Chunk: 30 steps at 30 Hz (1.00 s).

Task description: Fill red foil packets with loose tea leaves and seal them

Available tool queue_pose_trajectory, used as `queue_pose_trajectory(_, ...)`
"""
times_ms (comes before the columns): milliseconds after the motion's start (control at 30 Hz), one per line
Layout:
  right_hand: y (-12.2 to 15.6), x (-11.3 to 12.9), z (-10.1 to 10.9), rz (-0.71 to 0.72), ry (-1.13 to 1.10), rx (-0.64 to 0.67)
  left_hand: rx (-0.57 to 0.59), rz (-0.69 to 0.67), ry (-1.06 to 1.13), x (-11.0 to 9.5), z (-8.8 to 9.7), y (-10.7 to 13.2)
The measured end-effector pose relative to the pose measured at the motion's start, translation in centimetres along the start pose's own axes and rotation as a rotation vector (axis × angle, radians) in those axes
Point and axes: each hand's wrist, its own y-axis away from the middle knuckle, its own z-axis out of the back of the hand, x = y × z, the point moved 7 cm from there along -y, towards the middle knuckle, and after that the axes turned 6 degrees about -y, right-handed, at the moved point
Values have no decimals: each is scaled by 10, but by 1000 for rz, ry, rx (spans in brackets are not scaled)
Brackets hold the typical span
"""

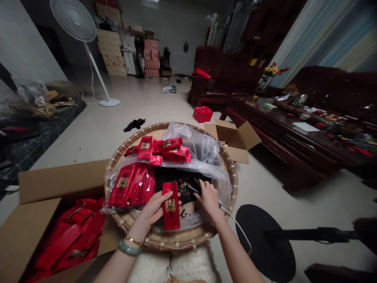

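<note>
My left hand (156, 207) grips a red pouch (171, 212) with dark lettering on a tan label, held upright over the basket. To the right of it, my right hand (209, 197) is closed around a black two-armed clamp tool (193, 189), its arms pointing left and slightly apart; a white cord (235, 222) trails from beneath the hand. Behind both hands, dark dried leaves (182, 180), which look like tea, lie in a clear plastic bag (194, 141). A stack of flat red pouches (129, 184) rests at the left, and fuller red pouches (171, 147) are piled behind it.
The round woven basket (234, 177) stands between a cardboard box (61, 173) of red packets and a smaller open carton (246, 143). A black round stand base (262, 239) is at the right, near a long wooden table (273, 141). A white fan (108, 102) stands farther off.
</note>
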Motion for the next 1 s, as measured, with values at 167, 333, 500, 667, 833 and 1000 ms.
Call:
queue_pose_trajectory(167,2,-7,-4,-7,-63,43,45,42,122,12,-3,1)
queue_pose_trajectory(333,-8,-4,20,-36,-482,90,-10,-6,-10,12,-4,5)
queue_pose_trajectory(500,-11,32,31,34,-793,403,-25,-55,-186,7,-7,5)
queue_pose_trajectory(667,-10,68,28,110,-828,576,-17,-100,-332,5,-12,8)
queue_pose_trajectory(833,-11,83,23,133,-844,606,-25,-93,-447,4,-11,11)
queue_pose_trajectory(1000,-11,81,20,95,-877,584,-20,-88,-475,5,-8,12)
